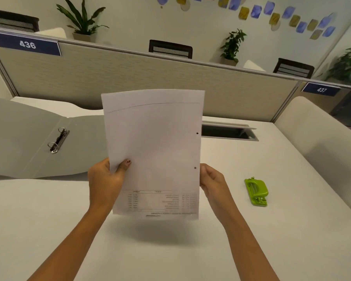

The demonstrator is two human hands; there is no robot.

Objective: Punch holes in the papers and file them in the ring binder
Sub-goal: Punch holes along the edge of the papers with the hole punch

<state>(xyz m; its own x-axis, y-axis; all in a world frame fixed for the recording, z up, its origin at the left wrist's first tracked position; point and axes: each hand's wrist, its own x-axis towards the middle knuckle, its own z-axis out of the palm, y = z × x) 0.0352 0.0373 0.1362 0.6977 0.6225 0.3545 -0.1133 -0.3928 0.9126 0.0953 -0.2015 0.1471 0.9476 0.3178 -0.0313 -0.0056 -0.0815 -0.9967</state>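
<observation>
upright papers [154,149] held mid-air block the centre. open desk [170,250] surface lies beneath and nearer. an open grey ring binder [28,138] fills the left; a green hole punch [256,191] sits right; a partition [150,78] walls the far edge.

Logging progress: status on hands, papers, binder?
Left hand and right hand grip papers, raised over desk. Two holes on right edge. Binder open at left; nothing between.

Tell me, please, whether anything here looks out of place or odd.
Yes: the papers, gripped by the left hand and right hand, are upside down and facing away: print shows through reversed at the bottom, holes on the right edge.
</observation>
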